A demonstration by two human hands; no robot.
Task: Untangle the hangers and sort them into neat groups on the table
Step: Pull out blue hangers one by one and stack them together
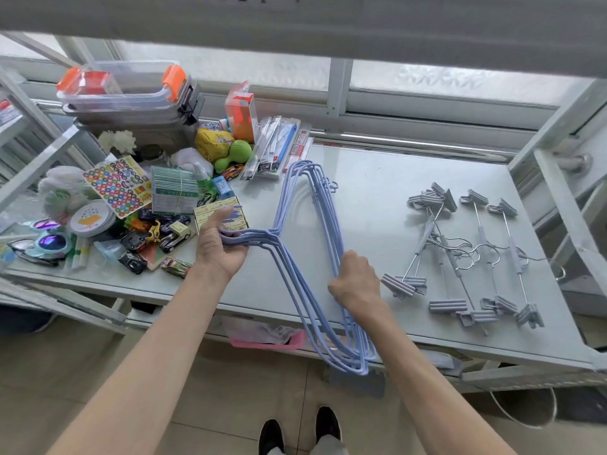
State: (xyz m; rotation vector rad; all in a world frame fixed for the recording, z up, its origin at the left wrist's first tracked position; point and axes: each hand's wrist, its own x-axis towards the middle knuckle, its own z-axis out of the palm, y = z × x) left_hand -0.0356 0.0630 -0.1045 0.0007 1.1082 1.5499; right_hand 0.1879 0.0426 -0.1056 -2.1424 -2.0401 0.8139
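Left hand (pixel 219 247) closed around the hook ends of a stack of pale blue, plastic-coated wire hangers (pixel 308 257); right hand (pixel 356 284) fisted on the straight bars of the same stack. Bundle lying across the middle of the grey-white table (pixel 394 178), lower corners overhanging the near edge. Silver metal clip hangers with grey clamps (pixel 466 254) spread loosely on the table to the right of the blue stack, well apart from it. Best done by squaring hooks together, keeping the bars aligned, then laying the stack flat, clear of the toy clutter (pixel 138 218) on the left.
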